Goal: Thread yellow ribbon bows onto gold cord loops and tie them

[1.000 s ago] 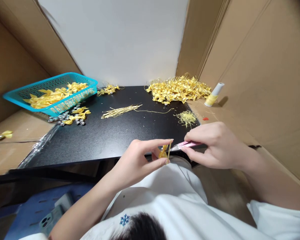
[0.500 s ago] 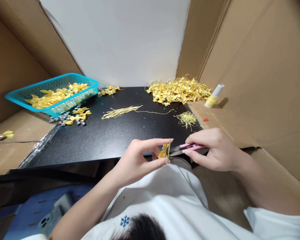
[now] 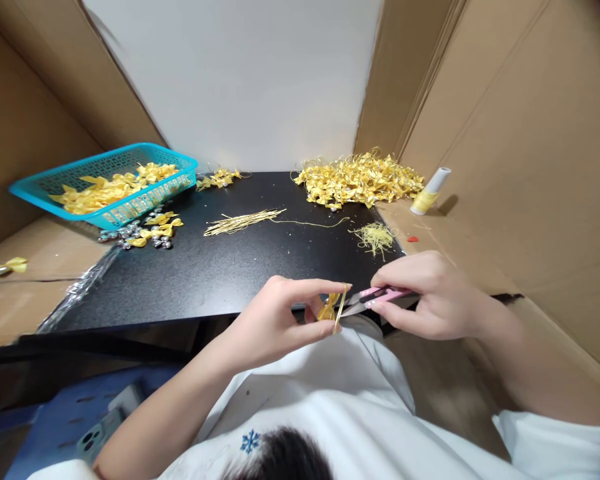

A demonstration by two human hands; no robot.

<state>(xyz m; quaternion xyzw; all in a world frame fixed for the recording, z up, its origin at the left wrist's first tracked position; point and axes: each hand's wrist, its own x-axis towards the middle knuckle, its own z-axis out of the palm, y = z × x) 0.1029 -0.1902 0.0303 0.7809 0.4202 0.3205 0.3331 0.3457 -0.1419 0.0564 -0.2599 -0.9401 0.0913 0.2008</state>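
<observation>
My left hand [image 3: 275, 317] pinches a small yellow ribbon bow [image 3: 329, 308] with a gold cord stretched upright between thumb and forefinger, just in front of the black table's near edge. My right hand [image 3: 427, 297] grips pink thread snips [image 3: 375, 295], their blades pointing left and touching the cord beside the bow. Both hands hover over my lap, above a white shirt.
On the black table [image 3: 220, 267] lie a bundle of gold cords [image 3: 240, 222], a tuft of cut threads [image 3: 375, 235], a big heap of yellow bows [image 3: 360, 179] and bows with silver bells [image 3: 145, 233]. A teal basket [image 3: 105, 187] of bows sits left; a thread spool [image 3: 430, 191] right. Cardboard walls enclose both sides.
The snips' blades have come closer to the cord held in my left hand. Both hands have shifted slightly; the cord now tilts a little.
</observation>
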